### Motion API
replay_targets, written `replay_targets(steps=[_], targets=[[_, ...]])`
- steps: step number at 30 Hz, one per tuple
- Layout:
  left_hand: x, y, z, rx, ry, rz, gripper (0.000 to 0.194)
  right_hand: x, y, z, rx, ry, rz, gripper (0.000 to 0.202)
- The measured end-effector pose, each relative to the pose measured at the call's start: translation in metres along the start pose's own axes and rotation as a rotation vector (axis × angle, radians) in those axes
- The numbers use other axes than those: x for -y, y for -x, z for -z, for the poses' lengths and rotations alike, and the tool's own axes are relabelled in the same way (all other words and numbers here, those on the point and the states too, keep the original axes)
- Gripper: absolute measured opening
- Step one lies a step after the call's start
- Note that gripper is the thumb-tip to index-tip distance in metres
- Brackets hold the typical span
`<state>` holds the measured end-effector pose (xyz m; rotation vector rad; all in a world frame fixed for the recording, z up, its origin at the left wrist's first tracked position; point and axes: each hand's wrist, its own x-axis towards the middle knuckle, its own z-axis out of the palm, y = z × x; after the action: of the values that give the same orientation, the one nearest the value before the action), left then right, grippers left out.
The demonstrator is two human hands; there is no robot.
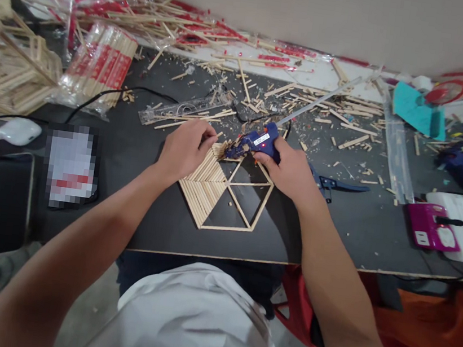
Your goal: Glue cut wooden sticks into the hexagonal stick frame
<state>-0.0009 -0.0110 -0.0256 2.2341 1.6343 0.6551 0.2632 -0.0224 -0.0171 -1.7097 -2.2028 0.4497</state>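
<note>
A hexagonal frame of thin wooden sticks (200, 187) lies flat on the dark table. Its left sections are covered with sticks laid side by side; the others are open between spokes. My right hand (290, 167) is wrapped round a blue glue gun (264, 142), whose nozzle end is over the frame's upper edge. A clear glue stick (320, 101) juts from the back of the gun. My left hand (186, 149) rests at the frame's upper left, fingers curled together near the nozzle. What they pinch, if anything, is too small to make out.
Wrapped stick bundles (101, 62) and loose sticks lie along the back. Blue-handled cutters (341, 185) are right of my right hand. At left are a phone (0, 203) and a white case (18, 132); a pink socket block (431, 227) is at right. A black cable (134, 88) crosses the table.
</note>
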Motion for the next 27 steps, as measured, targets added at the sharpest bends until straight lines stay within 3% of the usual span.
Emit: replay_targets(steps=[27], targets=[[0.0023, -0.0004, -0.001, -0.012, -0.009, -0.014, 0.013, -0.0014, 0.0002, -0.0002, 0.007, 0.008, 0.014, 0.056]])
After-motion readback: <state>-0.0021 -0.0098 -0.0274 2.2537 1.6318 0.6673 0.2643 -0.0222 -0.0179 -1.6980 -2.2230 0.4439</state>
